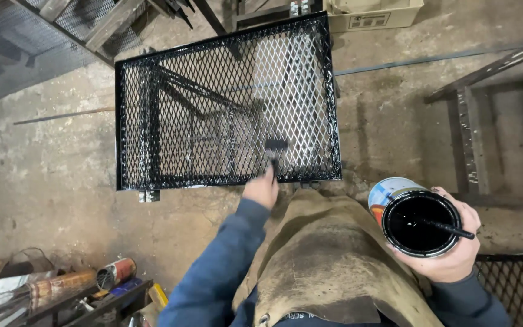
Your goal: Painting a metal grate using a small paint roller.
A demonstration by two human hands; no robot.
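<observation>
While we look down from the head camera, our left hand [261,189] is clenched around the handle of a paintbrush [275,151], whose dark bristles rest on the black mesh panel [225,103] close to its near edge, toward the right corner. That panel is a metal frame filled with diamond-pattern mesh, glossy black, lying flat above the concrete floor [49,175], and a darker frame shows through the mesh beneath it. Our right hand [455,242] is wrapped around a paint can [416,218], gripping it from below and from the side, well apart from the panel and off its near right corner. Black paint fills the open can, and a thin dark stick [449,228] lies across its rim, touching our fingers. A worn brown apron [328,254] hangs between our blue sleeves. Spray cans [115,272] lie on a cluttered shelf near the bottom left, and a cardboard box [373,13] sits beyond the panel's far right corner.
</observation>
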